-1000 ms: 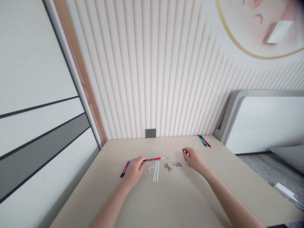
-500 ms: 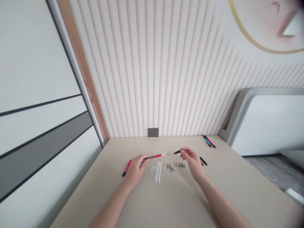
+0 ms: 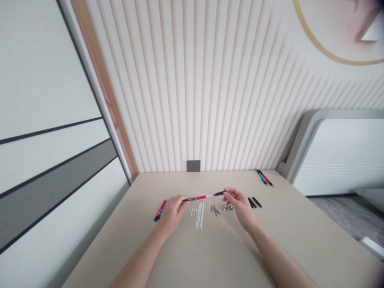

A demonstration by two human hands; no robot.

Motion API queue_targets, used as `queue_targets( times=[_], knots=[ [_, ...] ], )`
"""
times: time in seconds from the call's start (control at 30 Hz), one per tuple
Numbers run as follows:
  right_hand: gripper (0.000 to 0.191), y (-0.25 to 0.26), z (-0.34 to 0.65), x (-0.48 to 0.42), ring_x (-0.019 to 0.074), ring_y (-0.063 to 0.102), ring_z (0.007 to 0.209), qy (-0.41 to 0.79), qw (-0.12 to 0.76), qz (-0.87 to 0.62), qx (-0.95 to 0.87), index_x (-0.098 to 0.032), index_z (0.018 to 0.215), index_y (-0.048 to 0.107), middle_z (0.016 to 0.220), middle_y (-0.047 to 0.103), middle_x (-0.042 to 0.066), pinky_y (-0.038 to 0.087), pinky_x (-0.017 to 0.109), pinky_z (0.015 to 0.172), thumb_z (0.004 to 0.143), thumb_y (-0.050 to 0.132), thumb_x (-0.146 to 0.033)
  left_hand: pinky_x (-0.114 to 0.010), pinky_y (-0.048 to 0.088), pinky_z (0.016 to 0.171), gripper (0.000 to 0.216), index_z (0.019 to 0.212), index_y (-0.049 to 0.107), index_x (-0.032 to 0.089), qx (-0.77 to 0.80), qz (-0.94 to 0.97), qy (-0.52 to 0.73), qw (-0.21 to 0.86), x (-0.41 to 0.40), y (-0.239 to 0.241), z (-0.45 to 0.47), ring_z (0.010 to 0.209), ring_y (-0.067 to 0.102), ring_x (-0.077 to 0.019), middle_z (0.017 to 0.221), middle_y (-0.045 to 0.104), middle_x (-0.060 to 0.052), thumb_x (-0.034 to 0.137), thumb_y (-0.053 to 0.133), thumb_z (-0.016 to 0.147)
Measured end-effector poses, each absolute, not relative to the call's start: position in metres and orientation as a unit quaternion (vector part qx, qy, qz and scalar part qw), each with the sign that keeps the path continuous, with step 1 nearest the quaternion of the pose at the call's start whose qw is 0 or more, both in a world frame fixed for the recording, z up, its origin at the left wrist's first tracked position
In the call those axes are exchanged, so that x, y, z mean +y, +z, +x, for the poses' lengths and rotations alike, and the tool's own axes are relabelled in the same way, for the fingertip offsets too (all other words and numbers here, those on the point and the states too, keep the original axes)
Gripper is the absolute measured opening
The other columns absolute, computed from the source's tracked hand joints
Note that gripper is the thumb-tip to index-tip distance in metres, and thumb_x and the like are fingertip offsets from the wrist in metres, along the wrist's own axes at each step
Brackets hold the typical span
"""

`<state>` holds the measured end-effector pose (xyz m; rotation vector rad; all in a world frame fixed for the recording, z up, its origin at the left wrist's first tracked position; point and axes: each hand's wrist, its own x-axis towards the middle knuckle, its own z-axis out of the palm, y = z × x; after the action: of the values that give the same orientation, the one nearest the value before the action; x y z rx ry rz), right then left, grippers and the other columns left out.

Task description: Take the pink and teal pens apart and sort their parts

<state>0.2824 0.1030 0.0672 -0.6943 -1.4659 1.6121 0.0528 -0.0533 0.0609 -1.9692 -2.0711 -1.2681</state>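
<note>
My left hand (image 3: pixel 173 212) is closed around a red and black pen barrel (image 3: pixel 200 197), held nearly level above the table. A thin white refill (image 3: pixel 209 196) sticks out of the barrel's right end. In the fingertips of my right hand (image 3: pixel 238 204) is a black pen tip section (image 3: pixel 219 193), and its left end now surrounds the refill's end. A stretch of refill still shows between the two parts. Below lie white refills (image 3: pixel 200 216), small white pieces (image 3: pixel 193 211), grey springs (image 3: pixel 215 210) and shiny metal parts (image 3: pixel 228 207).
Red and blue pen barrels (image 3: pixel 161 209) lie left of my left hand. Several black pen parts (image 3: pixel 254 202) rest right of my right hand. Two pens (image 3: pixel 265 178) lie at the table's back right corner. A socket (image 3: pixel 193 166) sits on the ribbed wall behind the table (image 3: pixel 192 260).
My right hand has moved left, bringing the black tip section over the end of the refill. My left hand has hardly shifted.
</note>
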Motion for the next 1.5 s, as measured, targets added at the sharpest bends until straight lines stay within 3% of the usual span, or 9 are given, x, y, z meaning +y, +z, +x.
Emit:
queue_targets(
  times=[0.37, 0.5, 0.67, 0.83, 0.9, 1.0, 1.17, 1.37, 1.5],
  knots=[
    [0.037, 0.073, 0.281, 0.086, 0.0193, 0.064, 0.073, 0.656, 0.340, -0.241, -0.629, -0.018, 0.092, 0.064, 0.076, 0.070, 0.004, 0.046, 0.030, 0.070, 0.073, 0.075, -0.049, -0.029, 0.047, 0.078, 0.012, 0.099, 0.062, 0.021, -0.629, -0.656, -0.416, -0.008, -0.055, 0.058, 0.055, 0.082, 0.062, -0.0171, 0.089, 0.068, -0.002, 0.027, 0.053, 0.094],
    [0.036, 0.073, 0.284, 0.088, 0.0170, 0.061, 0.068, 0.599, 0.325, -0.244, -0.690, -0.017, 0.079, 0.066, 0.073, 0.071, 0.005, 0.044, 0.028, 0.068, 0.082, 0.064, -0.053, -0.029, 0.048, 0.079, 0.013, 0.101, 0.062, 0.022, -0.617, -0.665, -0.420, -0.019, -0.055, 0.056, 0.056, 0.086, 0.063, -0.0171, 0.092, 0.068, -0.003, 0.028, 0.053, 0.095],
    [0.057, 0.065, 0.283, 0.090, 0.0149, 0.055, 0.056, 0.511, 0.304, -0.285, -0.752, -0.016, 0.059, 0.062, 0.060, 0.066, 0.005, 0.042, 0.028, 0.061, 0.092, 0.044, -0.059, -0.029, 0.048, 0.080, 0.014, 0.102, 0.062, 0.022, -0.618, -0.672, -0.408, -0.021, -0.054, 0.055, 0.058, 0.086, 0.062, -0.0170, 0.091, 0.068, -0.002, 0.030, 0.052, 0.096],
    [0.041, 0.067, 0.286, 0.094, 0.0185, 0.061, 0.072, 0.507, 0.320, -0.251, -0.760, -0.019, 0.101, 0.067, 0.081, 0.069, 0.005, 0.046, 0.029, 0.069, 0.087, 0.055, -0.055, -0.030, 0.048, 0.079, 0.015, 0.100, 0.063, 0.022, -0.635, -0.651, -0.416, -0.019, -0.055, 0.059, 0.059, 0.085, 0.063, -0.0174, 0.091, 0.068, -0.003, 0.030, 0.051, 0.096],
    [0.039, 0.069, 0.288, 0.095, 0.0191, 0.061, 0.076, 0.487, 0.326, -0.243, -0.774, -0.021, 0.104, 0.068, 0.087, 0.069, 0.005, 0.046, 0.030, 0.072, 0.083, 0.062, -0.053, -0.030, 0.048, 0.079, 0.015, 0.100, 0.063, 0.021, -0.637, -0.648, -0.417, -0.020, -0.055, 0.060, 0.059, 0.085, 0.063, -0.0176, 0.092, 0.069, -0.003, 0.030, 0.051, 0.095],
    [0.034, 0.068, 0.290, 0.095, 0.0189, 0.059, 0.072, 0.452, 0.323, -0.258, -0.790, -0.020, 0.085, 0.071, 0.079, 0.070, 0.004, 0.045, 0.029, 0.069, 0.084, 0.060, -0.053, -0.030, 0.049, 0.078, 0.015, 0.099, 0.063, 0.021, -0.633, -0.653, -0.415, -0.016, -0.055, 0.061, 0.059, 0.084, 0.064, -0.0176, 0.090, 0.069, -0.003, 0.029, 0.052, 0.095],
    [0.059, 0.061, 0.287, 0.095, 0.0156, 0.054, 0.054, 0.436, 0.271, -0.296, -0.806, -0.018, 0.055, 0.063, 0.056, 0.063, 0.004, 0.039, 0.028, 0.058, 0.093, 0.039, -0.055, -0.029, 0.048, 0.077, 0.015, 0.100, 0.064, 0.022, -0.622, -0.676, -0.395, -0.012, -0.054, 0.060, 0.060, 0.083, 0.064, -0.0173, 0.088, 0.069, -0.002, 0.031, 0.053, 0.095],
    [0.032, 0.071, 0.291, 0.093, 0.0205, 0.062, 0.079, 0.423, 0.306, -0.235, -0.820, -0.022, 0.103, 0.070, 0.087, 0.071, 0.005, 0.045, 0.031, 0.074, 0.086, 0.059, -0.047, -0.030, 0.048, 0.079, 0.017, 0.099, 0.064, 0.022, -0.638, -0.654, -0.406, -0.011, -0.055, 0.063, 0.059, 0.085, 0.064, -0.0177, 0.091, 0.070, -0.003, 0.032, 0.051, 0.096],
    [0.030, 0.074, 0.293, 0.092, 0.0207, 0.062, 0.077, 0.409, 0.306, -0.230, -0.828, -0.022, 0.085, 0.072, 0.080, 0.071, 0.004, 0.044, 0.030, 0.072, 0.088, 0.057, -0.047, -0.030, 0.048, 0.079, 0.017, 0.098, 0.064, 0.022, -0.636, -0.658, -0.403, -0.013, -0.055, 0.062, 0.059, 0.084, 0.063, -0.0176, 0.090, 0.070, -0.003, 0.032, 0.051, 0.096]
  ],
)
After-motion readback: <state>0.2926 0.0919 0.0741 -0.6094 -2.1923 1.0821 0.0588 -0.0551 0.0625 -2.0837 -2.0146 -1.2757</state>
